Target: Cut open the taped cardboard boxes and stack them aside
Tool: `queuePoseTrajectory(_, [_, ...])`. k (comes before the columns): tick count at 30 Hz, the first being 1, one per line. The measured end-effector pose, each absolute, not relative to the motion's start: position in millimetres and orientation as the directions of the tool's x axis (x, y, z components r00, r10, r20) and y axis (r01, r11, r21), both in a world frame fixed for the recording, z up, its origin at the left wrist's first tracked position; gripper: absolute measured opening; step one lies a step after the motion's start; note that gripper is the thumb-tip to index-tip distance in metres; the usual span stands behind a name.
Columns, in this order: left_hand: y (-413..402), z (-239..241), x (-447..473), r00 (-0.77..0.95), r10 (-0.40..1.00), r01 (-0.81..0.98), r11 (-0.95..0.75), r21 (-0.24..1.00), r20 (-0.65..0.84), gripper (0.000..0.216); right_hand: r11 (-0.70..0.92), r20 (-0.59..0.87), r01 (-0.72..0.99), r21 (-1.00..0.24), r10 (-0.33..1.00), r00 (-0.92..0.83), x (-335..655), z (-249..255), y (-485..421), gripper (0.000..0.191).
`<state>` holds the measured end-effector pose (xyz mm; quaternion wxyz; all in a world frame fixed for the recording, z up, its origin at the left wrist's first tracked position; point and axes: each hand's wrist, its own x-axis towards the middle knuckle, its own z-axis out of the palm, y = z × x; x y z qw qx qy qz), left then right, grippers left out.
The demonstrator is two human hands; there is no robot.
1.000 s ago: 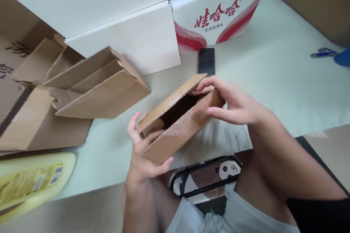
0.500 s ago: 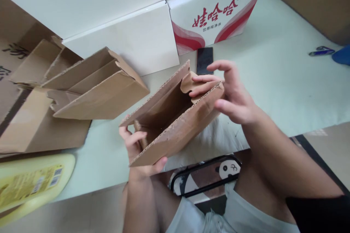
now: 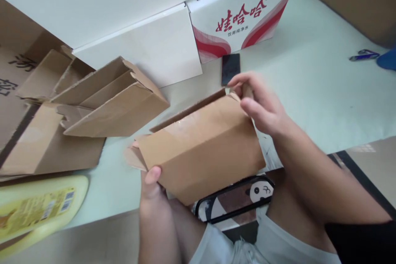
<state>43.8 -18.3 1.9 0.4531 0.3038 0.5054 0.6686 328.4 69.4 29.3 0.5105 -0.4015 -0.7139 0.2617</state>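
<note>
I hold a small brown cardboard box (image 3: 201,152) over my lap, its broad plain side turned up toward me. My left hand (image 3: 151,181) grips its lower left corner, thumb on the face, the other fingers hidden behind. My right hand (image 3: 260,101) is closed on the upper right end, pinching a flap there. A loose end flap sticks out at the left.
Folded brown boxes (image 3: 108,99) lie on the pale green surface to the left. White cartons (image 3: 139,45) and a red-printed carton (image 3: 244,12) stand behind. A black phone (image 3: 230,69) lies beside them. A yellow bottle (image 3: 37,210) sits at lower left, a panda-print item (image 3: 244,198) on my lap.
The box was held open side up, its inside showing. It has been turned so the closed face points at me. My right fingers left the inside and now pinch the end flap.
</note>
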Motion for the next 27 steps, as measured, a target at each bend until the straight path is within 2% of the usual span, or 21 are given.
queuePoseTrajectory(3, [-11, 16, 49, -0.490, 0.837, -0.321, 0.089, 0.943, -0.245, 0.054, 0.418, 0.478, 0.331, -0.846, 0.869, 0.126, 332, 16, 79, 0.039])
queuePoseTrajectory(5, [-2, 20, 46, -0.559, 0.781, -0.344, 0.088, 0.935, -0.279, 0.049, 0.365, 0.412, 0.285, -0.886, 0.902, 0.125, 335, 10, 83, 0.033])
queuePoseTrajectory(7, [5, 20, 40, -0.589, 0.773, -0.365, 0.006, 0.931, -0.236, 0.048, 0.344, 0.360, 0.247, -0.906, 0.933, 0.021, 334, 8, 84, 0.030])
queuePoseTrajectory(9, [9, 17, 34, -0.596, 0.772, -0.392, -0.040, 0.919, -0.221, 0.047, 0.356, 0.335, 0.237, -0.904, 0.934, -0.126, 332, 9, 83, 0.036])
queuePoseTrajectory(13, [8, 11, 28, -0.565, 0.755, -0.483, 0.024, 0.875, -0.333, 0.040, 0.466, 0.334, 0.246, -0.850, 0.837, -0.432, 326, 13, 80, 0.061])
queuePoseTrajectory(15, [7, 11, 28, -0.548, 0.759, -0.500, 0.040, 0.865, -0.351, 0.039, 0.478, 0.323, 0.264, -0.838, 0.824, -0.466, 323, 12, 80, 0.067])
queuePoseTrajectory(18, [10, 11, 31, -0.545, 0.759, -0.509, 0.038, 0.860, -0.356, 0.040, 0.462, 0.334, 0.319, -0.827, 0.861, -0.383, 316, 8, 80, 0.067])
queuePoseTrajectory(24, [14, 10, 37, -0.495, 0.792, -0.524, 0.058, 0.850, -0.359, 0.051, 0.453, 0.423, 0.430, -0.780, 0.890, -0.171, 308, -1, 80, 0.038])
queuePoseTrajectory(27, [13, 9, 36, -0.482, 0.816, -0.505, 0.040, 0.862, -0.320, 0.046, 0.465, 0.448, 0.397, -0.791, 0.883, -0.140, 309, -1, 78, 0.043])
